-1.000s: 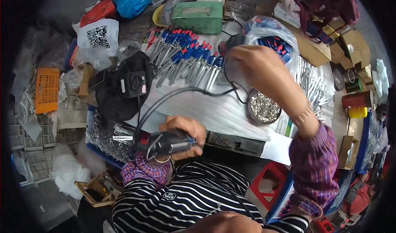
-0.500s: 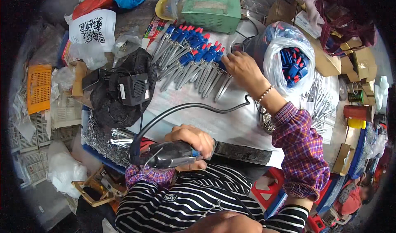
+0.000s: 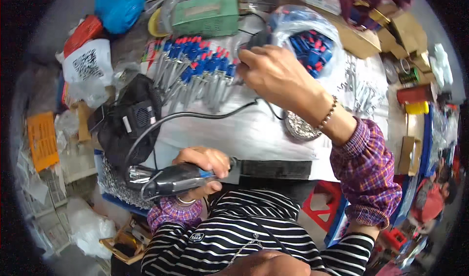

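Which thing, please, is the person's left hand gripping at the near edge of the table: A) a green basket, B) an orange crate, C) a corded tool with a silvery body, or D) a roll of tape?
C: the left hand is closed around the corded tool, its black cable curving away across the white table.

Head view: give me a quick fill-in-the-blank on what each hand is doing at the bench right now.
1. The left hand grips a grey ____ tool with a black cord.
2. The right hand reaches over the row of tools with red and ____ handles.
3. The clear bag of blue and red parts lies to the ____ of that row.
4. The right wrist wears a beaded ____.

Missing words: handheld; blue; right; bracelet
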A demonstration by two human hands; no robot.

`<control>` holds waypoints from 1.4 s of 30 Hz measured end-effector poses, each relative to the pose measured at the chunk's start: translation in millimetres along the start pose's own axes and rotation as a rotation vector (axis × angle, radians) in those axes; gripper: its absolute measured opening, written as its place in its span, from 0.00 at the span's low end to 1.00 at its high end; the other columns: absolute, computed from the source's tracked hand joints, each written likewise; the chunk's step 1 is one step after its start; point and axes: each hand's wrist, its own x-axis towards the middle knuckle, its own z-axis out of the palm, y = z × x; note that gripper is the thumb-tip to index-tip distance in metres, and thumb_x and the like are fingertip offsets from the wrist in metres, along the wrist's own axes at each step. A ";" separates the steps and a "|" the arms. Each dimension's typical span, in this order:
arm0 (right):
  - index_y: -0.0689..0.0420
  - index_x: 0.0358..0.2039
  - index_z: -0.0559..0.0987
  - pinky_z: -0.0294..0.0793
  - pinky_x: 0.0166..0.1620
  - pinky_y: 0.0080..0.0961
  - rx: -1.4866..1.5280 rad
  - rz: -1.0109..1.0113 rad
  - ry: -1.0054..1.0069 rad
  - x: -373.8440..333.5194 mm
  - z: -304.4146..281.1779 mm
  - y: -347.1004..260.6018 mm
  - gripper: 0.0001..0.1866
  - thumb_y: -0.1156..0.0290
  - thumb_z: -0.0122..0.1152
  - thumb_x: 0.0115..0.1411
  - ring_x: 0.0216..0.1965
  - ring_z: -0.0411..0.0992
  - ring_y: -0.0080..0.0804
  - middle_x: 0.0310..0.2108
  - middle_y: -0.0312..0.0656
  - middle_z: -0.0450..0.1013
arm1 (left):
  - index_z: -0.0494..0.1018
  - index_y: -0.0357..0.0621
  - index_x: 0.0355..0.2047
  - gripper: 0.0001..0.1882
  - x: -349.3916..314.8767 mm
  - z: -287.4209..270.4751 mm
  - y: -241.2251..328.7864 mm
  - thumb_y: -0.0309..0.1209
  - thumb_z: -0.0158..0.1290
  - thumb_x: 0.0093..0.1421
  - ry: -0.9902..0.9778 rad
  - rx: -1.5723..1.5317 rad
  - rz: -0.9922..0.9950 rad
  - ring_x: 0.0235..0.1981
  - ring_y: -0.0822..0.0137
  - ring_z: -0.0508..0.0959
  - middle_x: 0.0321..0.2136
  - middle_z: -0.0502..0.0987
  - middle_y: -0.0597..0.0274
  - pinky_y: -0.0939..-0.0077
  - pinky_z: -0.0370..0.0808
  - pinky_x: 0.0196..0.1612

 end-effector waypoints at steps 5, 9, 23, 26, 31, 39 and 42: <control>0.62 0.32 0.77 0.76 0.33 0.24 0.218 0.282 0.348 -74.8 -84.7 -0.1 0.12 0.78 0.65 0.44 0.29 0.74 0.32 0.31 0.41 0.73 | 0.62 0.41 0.35 0.21 13.4 8.3 5.0 0.27 0.63 0.48 0.056 0.073 -0.043 0.23 0.61 0.74 0.22 0.73 0.55 0.63 0.72 0.30; 0.67 0.34 0.78 0.73 0.39 0.16 0.832 0.789 0.669 -179.7 -119.1 -30.1 0.14 0.81 0.67 0.45 0.33 0.74 0.22 0.33 0.39 0.74 | 0.58 0.43 0.36 0.20 30.1 19.0 9.8 0.30 0.60 0.52 -0.022 -0.030 -0.020 0.23 0.62 0.73 0.21 0.71 0.57 0.65 0.70 0.30; 0.68 0.36 0.74 0.77 0.31 0.21 2.115 1.622 0.915 -339.6 9.1 -173.2 0.12 0.71 0.55 0.59 0.27 0.76 0.31 0.24 0.43 0.74 | 0.59 0.43 0.35 0.20 68.2 154.7 -89.9 0.33 0.61 0.52 -0.533 -0.111 -0.079 0.22 0.61 0.75 0.21 0.73 0.56 0.64 0.74 0.29; 0.66 0.39 0.74 0.73 0.27 0.12 2.118 1.655 0.702 -328.1 20.3 -179.2 0.12 0.69 0.53 0.62 0.27 0.76 0.26 0.26 0.40 0.74 | 0.60 0.42 0.34 0.19 66.6 170.7 -102.9 0.31 0.61 0.52 -0.569 -0.095 -0.085 0.21 0.60 0.76 0.21 0.74 0.54 0.64 0.74 0.29; 0.66 0.44 0.74 0.74 0.31 0.14 2.061 1.510 0.831 -313.8 41.8 -189.8 0.14 0.72 0.56 0.60 0.30 0.75 0.24 0.28 0.41 0.75 | 0.58 0.44 0.35 0.21 67.8 181.4 -113.6 0.36 0.61 0.53 -0.727 0.045 -0.064 0.19 0.61 0.76 0.21 0.73 0.57 0.66 0.74 0.24; 0.67 0.33 0.78 0.74 0.24 0.16 1.889 1.554 0.850 -296.3 60.8 -182.6 0.11 0.70 0.59 0.58 0.22 0.74 0.23 0.24 0.41 0.76 | 0.57 0.43 0.34 0.20 70.8 180.2 -119.6 0.34 0.60 0.54 -0.802 -0.002 -0.062 0.19 0.61 0.76 0.20 0.73 0.56 0.67 0.75 0.22; 0.66 0.31 0.78 0.69 0.19 0.13 1.820 1.553 0.808 -294.6 64.6 -186.1 0.11 0.69 0.60 0.58 0.17 0.70 0.18 0.22 0.39 0.75 | 0.57 0.43 0.34 0.21 68.0 178.6 -120.0 0.34 0.60 0.53 -0.786 0.002 -0.027 0.18 0.61 0.76 0.20 0.73 0.56 0.67 0.75 0.21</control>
